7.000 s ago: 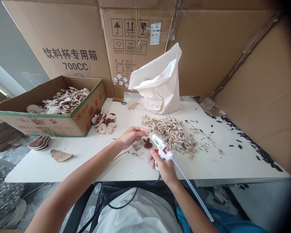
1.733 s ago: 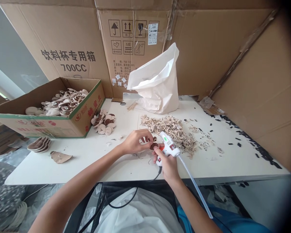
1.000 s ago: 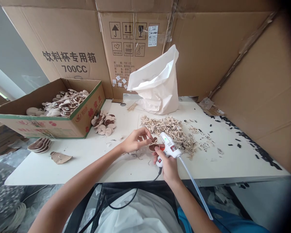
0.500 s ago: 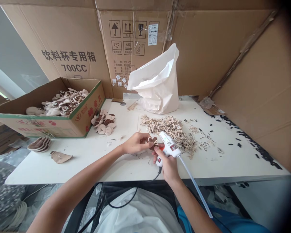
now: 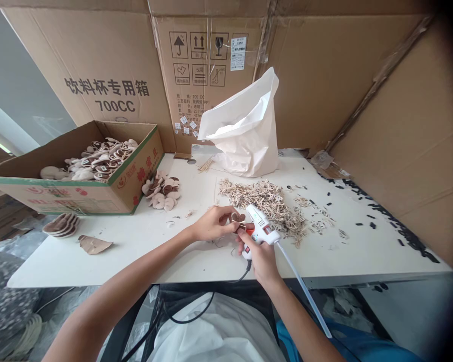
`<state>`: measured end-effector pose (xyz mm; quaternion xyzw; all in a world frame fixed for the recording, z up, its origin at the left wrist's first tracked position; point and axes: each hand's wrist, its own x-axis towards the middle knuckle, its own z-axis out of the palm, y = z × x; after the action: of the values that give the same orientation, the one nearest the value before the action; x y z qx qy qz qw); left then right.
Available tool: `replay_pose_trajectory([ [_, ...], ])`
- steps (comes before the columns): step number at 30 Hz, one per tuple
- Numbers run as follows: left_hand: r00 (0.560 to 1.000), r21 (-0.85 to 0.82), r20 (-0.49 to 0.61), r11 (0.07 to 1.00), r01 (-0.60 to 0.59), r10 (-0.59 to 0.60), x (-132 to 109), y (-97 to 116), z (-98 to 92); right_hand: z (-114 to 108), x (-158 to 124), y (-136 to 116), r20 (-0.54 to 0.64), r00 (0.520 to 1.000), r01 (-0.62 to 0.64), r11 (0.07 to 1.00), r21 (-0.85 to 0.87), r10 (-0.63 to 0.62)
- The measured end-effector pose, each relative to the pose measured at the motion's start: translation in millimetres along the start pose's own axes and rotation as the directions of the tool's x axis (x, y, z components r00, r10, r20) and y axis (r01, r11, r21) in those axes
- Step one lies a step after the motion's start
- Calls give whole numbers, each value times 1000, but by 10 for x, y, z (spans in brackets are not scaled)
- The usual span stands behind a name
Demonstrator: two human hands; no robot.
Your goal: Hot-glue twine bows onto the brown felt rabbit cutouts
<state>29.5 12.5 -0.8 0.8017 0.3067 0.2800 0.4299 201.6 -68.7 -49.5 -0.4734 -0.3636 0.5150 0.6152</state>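
My left hand (image 5: 211, 223) is closed on a small brown and beige eared piece (image 5: 238, 219), pinching it just above the white table (image 5: 136, 241). Right beside it, my right hand (image 5: 257, 254) grips a white hot glue gun (image 5: 262, 229), whose nose is against the piece. A long clear glue stick (image 5: 304, 289) sticks out of the gun's back toward me. A pile of small tan bows (image 5: 266, 201) lies just beyond the gun.
An open cardboard box (image 5: 128, 176) with several eared pieces stands at the left, more pieces (image 5: 162, 191) heaped beside it. A white paper bag (image 5: 245, 130) stands at the back. Cardboard walls (image 5: 381, 100) enclose the back and right. Black scraps (image 5: 366, 213) litter the right side.
Over the frames my left hand brought the eared piece up against the glue gun's nose and closed its fingers on it. The right hand with the gun stayed nearly in place.
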Motion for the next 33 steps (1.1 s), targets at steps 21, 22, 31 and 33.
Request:
replay_pose_trajectory([
  [21,999,7,-32,1000,18,-18,7,47,25,22,-6,-13,5,1000,-8,1000,10,8],
  [22,999,-2,-34,1000,21,-21,8,42,25,22,-5,-11,4,1000,-5,1000,11,5],
  [31,998,-67,-23,996,63,-64,12,7,13,18,-6,-14,5,1000,-2,1000,-5,2],
  [33,997,-108,-25,991,73,-76,11,0,8,16,-6,-13,8,1000,-7,1000,-6,7],
])
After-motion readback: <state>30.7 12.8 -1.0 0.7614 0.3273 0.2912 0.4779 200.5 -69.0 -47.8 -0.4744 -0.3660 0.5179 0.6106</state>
